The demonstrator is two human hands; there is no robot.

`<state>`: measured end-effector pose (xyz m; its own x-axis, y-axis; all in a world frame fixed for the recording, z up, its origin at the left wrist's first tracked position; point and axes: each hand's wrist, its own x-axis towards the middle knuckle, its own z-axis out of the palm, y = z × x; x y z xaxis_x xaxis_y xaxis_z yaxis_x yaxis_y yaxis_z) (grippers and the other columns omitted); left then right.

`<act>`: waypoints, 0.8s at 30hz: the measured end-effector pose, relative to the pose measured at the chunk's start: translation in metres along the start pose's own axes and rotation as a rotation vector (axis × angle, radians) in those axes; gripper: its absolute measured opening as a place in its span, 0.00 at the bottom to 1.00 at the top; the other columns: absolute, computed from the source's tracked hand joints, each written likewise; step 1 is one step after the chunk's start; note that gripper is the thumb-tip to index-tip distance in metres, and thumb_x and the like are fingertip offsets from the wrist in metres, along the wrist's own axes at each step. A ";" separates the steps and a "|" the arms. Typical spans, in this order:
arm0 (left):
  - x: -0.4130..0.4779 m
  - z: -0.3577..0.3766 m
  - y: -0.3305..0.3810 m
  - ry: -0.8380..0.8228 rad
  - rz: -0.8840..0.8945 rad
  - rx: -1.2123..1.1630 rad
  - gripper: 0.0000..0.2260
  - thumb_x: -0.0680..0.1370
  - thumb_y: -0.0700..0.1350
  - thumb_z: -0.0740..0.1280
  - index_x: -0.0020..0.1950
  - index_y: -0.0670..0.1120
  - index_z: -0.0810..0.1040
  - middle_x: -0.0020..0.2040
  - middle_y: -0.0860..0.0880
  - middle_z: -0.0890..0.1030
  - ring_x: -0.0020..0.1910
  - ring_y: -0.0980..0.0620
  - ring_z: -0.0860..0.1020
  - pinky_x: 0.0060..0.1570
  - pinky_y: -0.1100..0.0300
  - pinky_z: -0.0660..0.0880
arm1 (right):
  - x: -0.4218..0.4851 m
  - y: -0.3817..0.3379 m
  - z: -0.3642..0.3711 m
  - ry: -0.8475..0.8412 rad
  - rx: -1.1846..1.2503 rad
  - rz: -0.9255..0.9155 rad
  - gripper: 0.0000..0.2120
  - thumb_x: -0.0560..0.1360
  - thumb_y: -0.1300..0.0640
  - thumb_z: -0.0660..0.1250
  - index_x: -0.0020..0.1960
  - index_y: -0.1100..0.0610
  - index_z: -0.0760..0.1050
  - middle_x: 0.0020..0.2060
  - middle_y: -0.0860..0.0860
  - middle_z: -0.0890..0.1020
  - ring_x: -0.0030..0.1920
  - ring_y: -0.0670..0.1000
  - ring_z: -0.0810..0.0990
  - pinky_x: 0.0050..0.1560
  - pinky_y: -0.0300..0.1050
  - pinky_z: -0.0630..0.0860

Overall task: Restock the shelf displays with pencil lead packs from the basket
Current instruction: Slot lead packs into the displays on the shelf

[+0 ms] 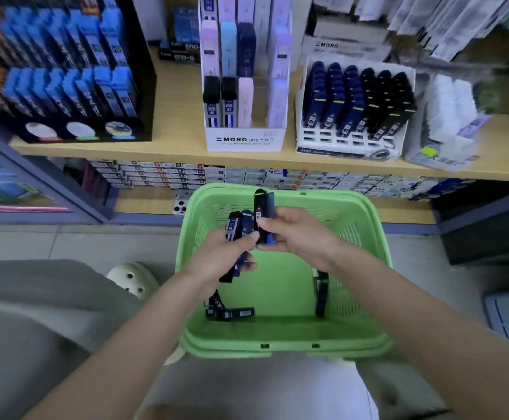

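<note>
Held lead packs over a green basket (pixel 286 344), before a wooden shelf (pixel 174 116) and a grey tiled floor (pixel 80 241).
Gripped a fan of dark lead packs (pixel 235 228) in the left hand (pixel 226 256); pinched upright packs (pixel 263 213) in the right hand (pixel 292 234). Spotted loose packs (pixel 232 312) flat on the basket floor. Faced a MONO display (pixel 245 140) and a white tray (pixel 353 140). Blurred at far right; could not read the lower boxes (pixel 162 174).

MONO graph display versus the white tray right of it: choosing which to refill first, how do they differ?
The MONO graph display has an empty front slot; the white tray looks full in all six rows. The display's packs stand upright, in black and pastels; the tray's lean back, navy and black. Both are white and sit on the wooden shelf.
</note>
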<state>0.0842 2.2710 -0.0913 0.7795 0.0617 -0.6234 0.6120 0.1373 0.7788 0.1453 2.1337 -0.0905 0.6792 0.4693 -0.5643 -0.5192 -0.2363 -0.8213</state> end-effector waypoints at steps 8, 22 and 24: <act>-0.023 0.008 0.036 0.140 0.152 -0.007 0.05 0.78 0.43 0.66 0.43 0.46 0.75 0.30 0.49 0.75 0.24 0.57 0.72 0.26 0.67 0.71 | -0.045 -0.036 0.000 0.134 -0.254 -0.126 0.06 0.76 0.60 0.66 0.52 0.57 0.78 0.50 0.57 0.84 0.51 0.55 0.83 0.55 0.56 0.78; -0.045 0.003 0.100 0.108 0.267 -0.054 0.10 0.77 0.46 0.67 0.37 0.45 0.75 0.28 0.48 0.73 0.23 0.54 0.68 0.26 0.65 0.67 | -0.083 -0.093 0.023 0.284 -0.559 -0.364 0.09 0.80 0.57 0.58 0.45 0.48 0.74 0.29 0.42 0.77 0.26 0.40 0.72 0.31 0.35 0.70; -0.045 -0.008 0.111 0.104 0.302 -0.079 0.08 0.77 0.45 0.67 0.40 0.44 0.75 0.29 0.48 0.73 0.23 0.54 0.68 0.23 0.68 0.67 | -0.082 -0.105 0.027 0.358 -0.708 -0.394 0.16 0.81 0.51 0.54 0.35 0.46 0.68 0.25 0.43 0.70 0.25 0.40 0.67 0.30 0.34 0.62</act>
<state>0.1160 2.2913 0.0228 0.9040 0.2114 -0.3716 0.3396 0.1731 0.9245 0.1300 2.1428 0.0443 0.9241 0.3613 -0.1243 0.1491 -0.6406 -0.7533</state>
